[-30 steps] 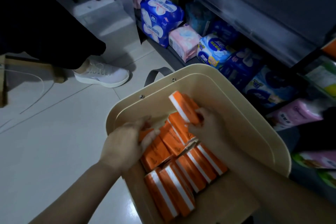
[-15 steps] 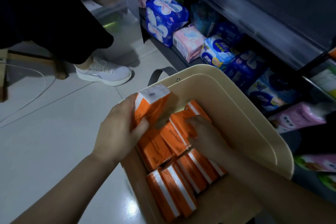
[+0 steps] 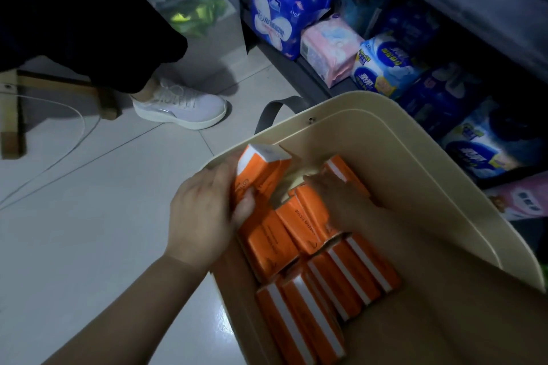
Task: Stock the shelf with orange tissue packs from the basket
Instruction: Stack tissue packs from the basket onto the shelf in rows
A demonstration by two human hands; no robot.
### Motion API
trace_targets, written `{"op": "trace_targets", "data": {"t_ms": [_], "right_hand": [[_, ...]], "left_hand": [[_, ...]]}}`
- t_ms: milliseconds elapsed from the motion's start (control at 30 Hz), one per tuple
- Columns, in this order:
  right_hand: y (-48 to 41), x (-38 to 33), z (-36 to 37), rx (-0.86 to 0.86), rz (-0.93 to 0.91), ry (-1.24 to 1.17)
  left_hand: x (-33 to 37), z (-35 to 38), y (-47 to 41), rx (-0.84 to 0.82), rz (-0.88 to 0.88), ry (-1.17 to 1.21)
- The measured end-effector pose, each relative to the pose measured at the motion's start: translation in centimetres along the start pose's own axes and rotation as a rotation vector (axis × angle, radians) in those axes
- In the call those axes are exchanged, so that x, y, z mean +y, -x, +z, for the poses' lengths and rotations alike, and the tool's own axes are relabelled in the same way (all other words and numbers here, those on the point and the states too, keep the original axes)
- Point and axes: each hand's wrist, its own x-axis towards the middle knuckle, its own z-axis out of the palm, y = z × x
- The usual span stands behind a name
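A cream basket (image 3: 421,175) sits on the floor and holds several orange tissue packs (image 3: 320,299) with white stripes. My left hand (image 3: 204,213) grips one orange pack (image 3: 261,172), held upright at the basket's left rim. My right hand (image 3: 344,201) is inside the basket, with its fingers curled over another orange pack (image 3: 345,173) near the far wall. The low shelf (image 3: 314,80) runs along the right behind the basket.
The shelf holds blue and white packs (image 3: 284,0), a pink pack (image 3: 329,47) and more blue packs (image 3: 382,65). Another person's white shoe (image 3: 181,107) stands on the tiled floor at left. A clear bin (image 3: 195,15) and a wooden frame (image 3: 12,115) lie beyond.
My left hand lifted one orange pack out of the pile to the basket's left rim. My right hand lowered its raised pack and now reaches a pack deeper in the basket.
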Motion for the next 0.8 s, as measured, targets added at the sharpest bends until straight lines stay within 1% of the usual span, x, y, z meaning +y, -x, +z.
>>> {"op": "trace_targets", "data": {"t_ms": [33,133,200,267,333,400,500,567,667,733,800], "right_hand": [[0.1,-0.1,-0.2,0.021,0.018,0.073],[1.0,-0.2,-0.3,0.123,0.072,0.234],[1.3,-0.1,-0.4,0.201,0.051,0.233],[2.0,-0.2,-1.1,0.267,-0.009,0.112],[3.1,-0.3,-1.7,0.304,-0.042,0.012],[4.6,-0.2,-2.4,0.334,-0.001,-0.026],[7.7,0.2,-3.9,0.351,0.060,-0.236],[10.2,0.5,-5.3,0.381,0.109,-0.375],[14.1,1.1,-7.3,0.450,0.147,-0.562],[16.7,1.2,-8.4,0.528,0.164,-0.698],[19.6,1.0,-9.2,0.606,0.202,-0.746]], "left_hand": [[0.0,0.1,0.0,-0.029,-0.007,0.008],[-0.1,0.0,0.0,-0.032,0.008,-0.006],[-0.2,0.1,0.0,-0.032,0.001,-0.014],[-0.2,0.1,0.1,-0.025,0.010,-0.030],[-0.2,0.0,0.1,-0.061,0.013,-0.022],[-0.4,-0.1,0.2,-0.105,0.032,-0.038],[0.1,-0.5,0.5,-0.202,0.045,-0.055],[1.2,-1.1,0.9,-0.236,0.001,-0.008],[3.4,-2.4,1.7,-0.206,-0.031,0.108],[4.9,-3.7,1.9,-0.184,-0.027,0.175],[6.4,-5.1,2.0,-0.168,-0.003,0.191]]}}
